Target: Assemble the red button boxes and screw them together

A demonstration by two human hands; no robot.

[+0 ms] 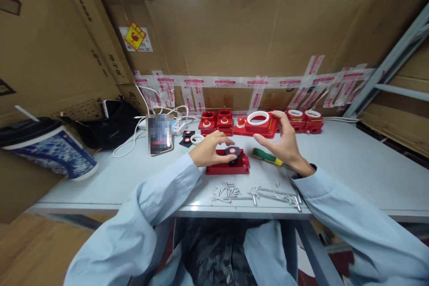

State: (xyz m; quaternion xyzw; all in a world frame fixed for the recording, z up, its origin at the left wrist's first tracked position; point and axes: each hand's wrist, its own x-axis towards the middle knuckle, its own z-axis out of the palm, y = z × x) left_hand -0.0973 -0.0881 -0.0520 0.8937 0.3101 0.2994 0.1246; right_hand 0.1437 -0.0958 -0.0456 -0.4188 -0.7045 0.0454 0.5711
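"How do the arms lie?"

"The left arm [144, 205] rises from lower left, the right arm [355, 221] from lower right, both in pale blue sleeves and angled inward."

"And the left hand [209, 148]?"

"Near the centre, back upward, fingers curled and thumb pointing right, drawn into a pinch. Some fingertips are hidden, so their exact set is hard to judge."

"The right hand [284, 143]?"

"Right of centre, thumb and fingers spread wide apart, a C opening leftward, its wrist showing past the cuff."

Two hands [211, 150], six red housings [228, 169], four white rings [258, 124], one screwdriver [266, 156], one phone [160, 136], one cup [56, 152]
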